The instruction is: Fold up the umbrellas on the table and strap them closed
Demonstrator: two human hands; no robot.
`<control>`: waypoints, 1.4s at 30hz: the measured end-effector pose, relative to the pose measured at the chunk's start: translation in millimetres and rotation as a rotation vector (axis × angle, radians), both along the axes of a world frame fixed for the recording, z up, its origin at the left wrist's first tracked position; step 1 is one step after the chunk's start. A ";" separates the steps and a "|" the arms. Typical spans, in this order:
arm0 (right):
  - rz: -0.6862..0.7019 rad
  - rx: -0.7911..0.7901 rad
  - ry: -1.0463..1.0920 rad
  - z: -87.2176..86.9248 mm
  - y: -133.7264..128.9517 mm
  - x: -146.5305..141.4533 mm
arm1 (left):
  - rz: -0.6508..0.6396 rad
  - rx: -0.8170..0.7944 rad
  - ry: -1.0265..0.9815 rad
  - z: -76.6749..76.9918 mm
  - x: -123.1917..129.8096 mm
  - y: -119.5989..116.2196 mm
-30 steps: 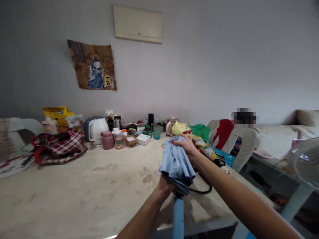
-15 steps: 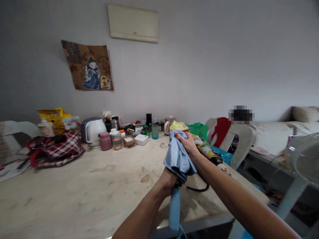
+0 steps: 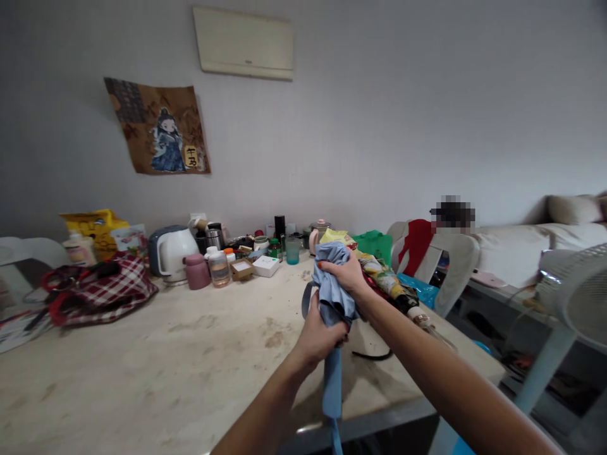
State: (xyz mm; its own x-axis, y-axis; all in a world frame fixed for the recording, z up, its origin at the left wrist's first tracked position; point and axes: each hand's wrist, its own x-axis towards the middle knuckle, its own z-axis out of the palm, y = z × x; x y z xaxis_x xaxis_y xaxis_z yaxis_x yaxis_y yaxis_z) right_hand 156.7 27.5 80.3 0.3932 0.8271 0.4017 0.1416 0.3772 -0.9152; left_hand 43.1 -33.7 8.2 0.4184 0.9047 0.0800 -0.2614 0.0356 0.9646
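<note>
A light blue folding umbrella (image 3: pixel 332 382) is held over the near part of the table, its handle pointing down towards me with a cord hanging from the end. Its canopy is bunched in folds around the shaft. My left hand (image 3: pixel 320 335) is closed around the lower canopy, just above the handle. Higher up, my right hand (image 3: pixel 345 273) wraps the top of the folds from the right side. A blue-grey strap (image 3: pixel 307 300) of the canopy sticks out in a loop by my left fingers. The shaft is hidden by the cloth.
The stained table (image 3: pixel 190 366) holds a kettle (image 3: pixel 177 253), a pink jar (image 3: pixel 196 272), a checked bag (image 3: pixel 114 287) and a white box (image 3: pixel 266 266). Another umbrella-like bundle (image 3: pixel 386 278) lies at right. A chair (image 3: pixel 455 272) and a fan (image 3: pixel 578 297) stand beyond.
My left hand has shifted up and turned on the canopy, and the strap loop now shows at its left. The right hand still grips the top folds. The view has shifted slightly right.
</note>
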 end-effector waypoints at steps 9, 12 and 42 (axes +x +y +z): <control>0.286 0.043 0.323 2.8 -19.6 -3.1 | -0.029 -0.017 -0.010 -12.1 3.2 2.2; 0.173 0.048 0.286 -6.0 -21.0 -10.8 | 0.164 0.108 0.153 -16.4 9.7 4.2; 0.308 -0.121 0.281 -29.6 -25.6 -12.2 | 0.190 0.301 -0.018 3.9 -1.8 5.9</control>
State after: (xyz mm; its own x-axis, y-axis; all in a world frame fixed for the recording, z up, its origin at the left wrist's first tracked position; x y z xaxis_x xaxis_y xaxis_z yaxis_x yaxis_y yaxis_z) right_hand 144.6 1.9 50.7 0.2013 0.9574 0.2071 -0.2221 0.2506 -0.9423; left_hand 41.2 -27.8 12.1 0.2413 0.9010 0.3605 -0.2528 -0.3003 0.9198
